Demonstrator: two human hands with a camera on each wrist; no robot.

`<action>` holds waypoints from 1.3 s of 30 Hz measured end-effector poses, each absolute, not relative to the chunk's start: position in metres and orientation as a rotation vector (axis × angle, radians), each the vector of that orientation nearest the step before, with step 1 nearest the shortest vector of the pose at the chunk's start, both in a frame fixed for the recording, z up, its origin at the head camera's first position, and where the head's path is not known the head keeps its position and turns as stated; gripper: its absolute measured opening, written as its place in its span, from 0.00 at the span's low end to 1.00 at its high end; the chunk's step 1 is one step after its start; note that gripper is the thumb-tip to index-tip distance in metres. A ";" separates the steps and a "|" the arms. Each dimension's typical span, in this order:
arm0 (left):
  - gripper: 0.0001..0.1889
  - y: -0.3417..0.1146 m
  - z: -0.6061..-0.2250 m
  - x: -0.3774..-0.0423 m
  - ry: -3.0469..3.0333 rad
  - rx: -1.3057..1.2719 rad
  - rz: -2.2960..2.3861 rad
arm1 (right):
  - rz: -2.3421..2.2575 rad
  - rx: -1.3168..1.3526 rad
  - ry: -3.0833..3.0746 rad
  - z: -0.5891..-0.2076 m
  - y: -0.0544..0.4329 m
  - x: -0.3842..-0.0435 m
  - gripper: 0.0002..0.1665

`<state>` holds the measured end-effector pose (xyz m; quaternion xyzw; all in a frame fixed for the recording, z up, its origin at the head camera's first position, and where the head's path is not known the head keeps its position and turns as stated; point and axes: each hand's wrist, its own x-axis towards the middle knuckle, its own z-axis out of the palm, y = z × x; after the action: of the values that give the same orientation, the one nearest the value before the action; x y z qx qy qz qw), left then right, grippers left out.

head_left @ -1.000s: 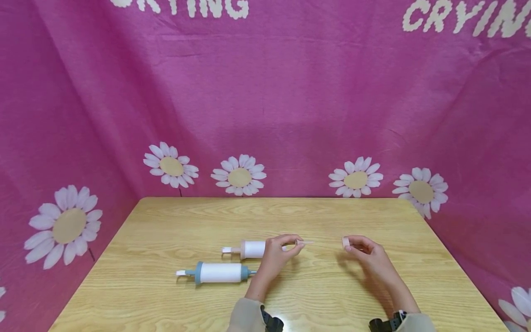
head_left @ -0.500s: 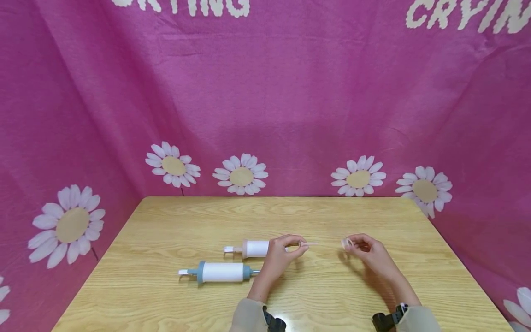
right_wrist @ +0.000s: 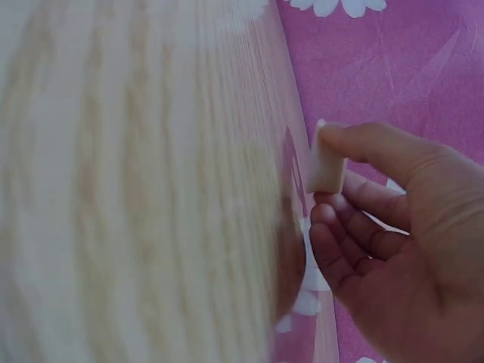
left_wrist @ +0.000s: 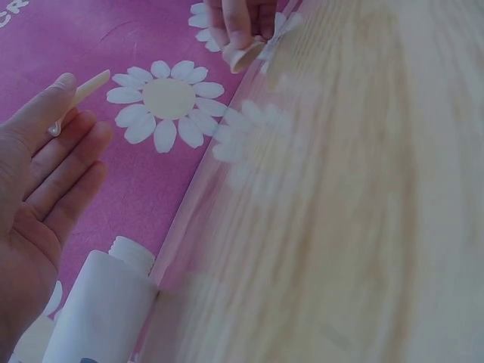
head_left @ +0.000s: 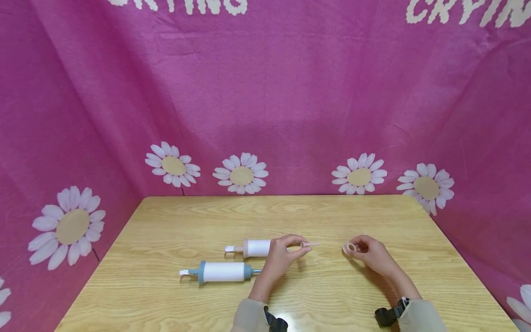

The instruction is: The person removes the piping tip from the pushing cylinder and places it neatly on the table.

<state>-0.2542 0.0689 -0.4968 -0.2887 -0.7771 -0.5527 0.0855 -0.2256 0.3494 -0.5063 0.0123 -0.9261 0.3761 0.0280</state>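
Note:
My left hand (head_left: 282,258) pinches a thin pale pink nozzle (head_left: 311,244) between thumb and fingers, its tapered tip pointing right. In the left wrist view, the nozzle (left_wrist: 91,88) rises from beside the thumb. Some distance to the right, my right hand (head_left: 373,253) holds a short pale pink ring (head_left: 351,247) with its round opening showing. Thumb and fingertips grip the ring's wall (right_wrist: 327,168) in the right wrist view. Beside the left hand lies a white tube with a pink collar (head_left: 258,248); its threaded neck (left_wrist: 132,253) is bare in the left wrist view.
Nearer the front lies a second white tube with blue-grey ends (head_left: 224,272), its right tip partly behind the left wrist. Both rest on the wooden table (head_left: 332,295). A magenta cloth (head_left: 265,92) with daisies stands behind and at the sides.
The ring in my right hand has turned so its opening faces the head camera more. My left hand with the nozzle has shifted slightly to the right in view.

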 end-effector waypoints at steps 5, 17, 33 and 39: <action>0.07 0.069 -0.497 -0.253 -2.342 -0.866 -1.636 | 1.121 0.073 -2.890 -0.507 0.350 -0.226 0.17; 0.09 0.070 -0.498 -0.255 -2.400 -0.922 -1.588 | 1.105 0.157 -2.851 -0.510 0.353 -0.225 0.13; 0.07 0.088 -0.494 -0.258 -2.582 -0.961 -1.490 | 1.180 0.135 -2.891 -0.510 0.353 -0.224 0.16; 0.06 0.097 -0.494 -0.260 -2.649 -0.975 -1.330 | 1.185 0.119 -2.887 -0.510 0.352 -0.224 0.16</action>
<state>-0.2602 0.0974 -0.4942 -0.3125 -0.8489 -0.4262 0.0105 -0.2238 0.3520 -0.5097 0.0381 -0.9245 0.3792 0.0092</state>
